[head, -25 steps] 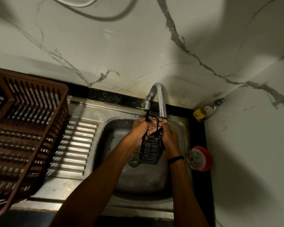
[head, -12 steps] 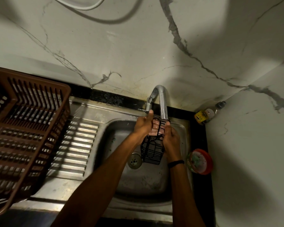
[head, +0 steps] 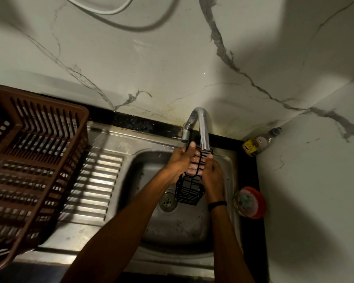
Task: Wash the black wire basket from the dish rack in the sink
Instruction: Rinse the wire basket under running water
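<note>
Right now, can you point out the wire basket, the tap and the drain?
black wire basket (head: 189, 190), head view, its lower grid.
tap (head: 203, 129), head view, its curved spout.
drain (head: 168, 202), head view, its metal strainer.

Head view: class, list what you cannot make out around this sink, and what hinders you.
All in the head view.
Black wire basket: top end covered by the left hand and right hand holding it.
Curved chrome tap: too dim to tell whether water runs.
Brown slatted plastic dish rack: cut off by the left edge.
Small yellow-labelled bottle: label too small.
Red-rimmed round tub: contents blurred.
</note>
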{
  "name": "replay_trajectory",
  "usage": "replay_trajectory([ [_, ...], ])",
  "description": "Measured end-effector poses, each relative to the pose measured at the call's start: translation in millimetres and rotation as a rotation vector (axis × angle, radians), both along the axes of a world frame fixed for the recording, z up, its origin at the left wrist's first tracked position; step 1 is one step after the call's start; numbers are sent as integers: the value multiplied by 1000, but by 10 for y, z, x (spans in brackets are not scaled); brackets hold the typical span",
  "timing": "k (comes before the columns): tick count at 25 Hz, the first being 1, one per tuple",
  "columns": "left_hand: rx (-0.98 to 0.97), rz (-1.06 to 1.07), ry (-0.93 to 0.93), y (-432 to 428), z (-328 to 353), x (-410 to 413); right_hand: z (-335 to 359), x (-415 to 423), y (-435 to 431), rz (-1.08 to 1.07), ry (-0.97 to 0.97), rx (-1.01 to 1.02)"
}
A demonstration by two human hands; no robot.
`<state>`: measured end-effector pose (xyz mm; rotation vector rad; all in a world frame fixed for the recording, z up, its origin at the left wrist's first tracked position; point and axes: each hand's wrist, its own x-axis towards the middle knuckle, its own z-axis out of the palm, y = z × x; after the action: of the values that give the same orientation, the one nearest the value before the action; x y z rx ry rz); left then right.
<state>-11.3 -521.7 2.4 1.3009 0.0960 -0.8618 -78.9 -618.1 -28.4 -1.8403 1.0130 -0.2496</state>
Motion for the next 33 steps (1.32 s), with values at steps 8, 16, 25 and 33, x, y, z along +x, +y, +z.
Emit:
replay_trajectory([
  [8, 89, 263, 64, 30, -42, -67, 250, 108, 223, 266, 153, -384],
  [16, 75, 261, 91, 69, -6, -49, 260, -49, 305, 560, 110, -660],
  [25, 103, 301, 78, 11, -69, -79, 259, -32, 217, 771, 175, -728],
  [33, 146, 353, 145, -12, 4, 1, 307, 22, 191, 793, 146, -719],
])
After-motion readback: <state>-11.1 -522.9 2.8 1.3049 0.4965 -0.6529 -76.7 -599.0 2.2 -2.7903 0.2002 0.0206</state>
